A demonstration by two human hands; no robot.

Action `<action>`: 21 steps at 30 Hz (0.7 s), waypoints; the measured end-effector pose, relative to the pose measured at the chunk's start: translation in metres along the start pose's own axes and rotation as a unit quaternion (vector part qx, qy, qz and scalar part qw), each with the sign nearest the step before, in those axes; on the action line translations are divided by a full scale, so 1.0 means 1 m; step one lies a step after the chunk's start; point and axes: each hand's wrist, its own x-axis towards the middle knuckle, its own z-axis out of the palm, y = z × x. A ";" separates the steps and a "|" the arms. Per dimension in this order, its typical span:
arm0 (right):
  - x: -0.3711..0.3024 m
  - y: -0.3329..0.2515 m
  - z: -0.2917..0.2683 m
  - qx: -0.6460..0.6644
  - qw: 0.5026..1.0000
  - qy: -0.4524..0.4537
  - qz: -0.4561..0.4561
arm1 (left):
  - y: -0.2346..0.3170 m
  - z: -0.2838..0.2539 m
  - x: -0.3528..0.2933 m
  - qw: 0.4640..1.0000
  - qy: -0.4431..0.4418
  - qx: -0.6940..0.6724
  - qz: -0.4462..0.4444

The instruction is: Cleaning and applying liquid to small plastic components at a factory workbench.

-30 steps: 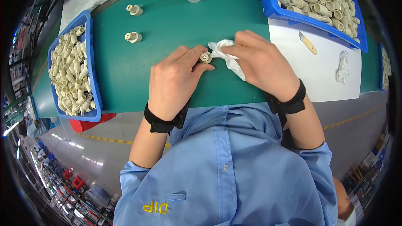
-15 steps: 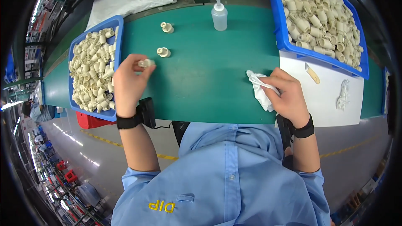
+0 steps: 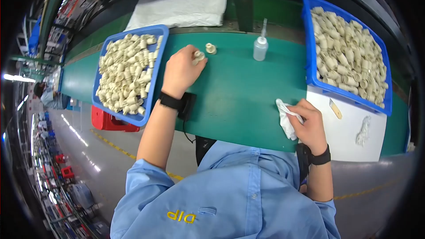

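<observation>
My left hand (image 3: 181, 71) is at the far left of the green mat, fingers closed around a small cream cylindrical part (image 3: 199, 55). A second cream shape touches the fingertips, and I cannot tell whether it is a separate piece. Just beyond stands another stepped cream part (image 3: 210, 49) on the mat. Near the front right, my right hand (image 3: 311, 124) pinches a crumpled white cloth (image 3: 286, 121) that hangs from the fingers over the mat. Both wrists wear black bands.
A blue tray (image 3: 156, 78) heaped with cream parts lies left; a blue bin (image 3: 311, 57) of similar parts stands right. A clear squeeze bottle (image 3: 260, 49) stands at the back. White paper (image 3: 349, 144) bears a wooden-handled blade (image 3: 336, 109) and crumpled white material (image 3: 363, 131). A red stool (image 3: 113, 119) is below.
The whole view has shifted. My left hand has moved away from the tray's edge to the nearer of the two standing parts. My right hand keeps its hold on the cloth.
</observation>
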 end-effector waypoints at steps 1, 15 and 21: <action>0.000 -0.001 0.000 0.004 1.000 -0.008 -0.011 | -0.005 0.006 0.008 1.000 -0.001 0.005 0.007; 0.006 -0.026 0.003 -0.133 0.991 0.022 0.002 | -0.090 -0.104 -0.054 0.983 -0.041 0.177 0.035; 0.028 -0.070 -0.012 -0.198 0.969 0.129 -0.070 | -0.109 -0.098 -0.056 0.997 -0.044 0.061 -0.027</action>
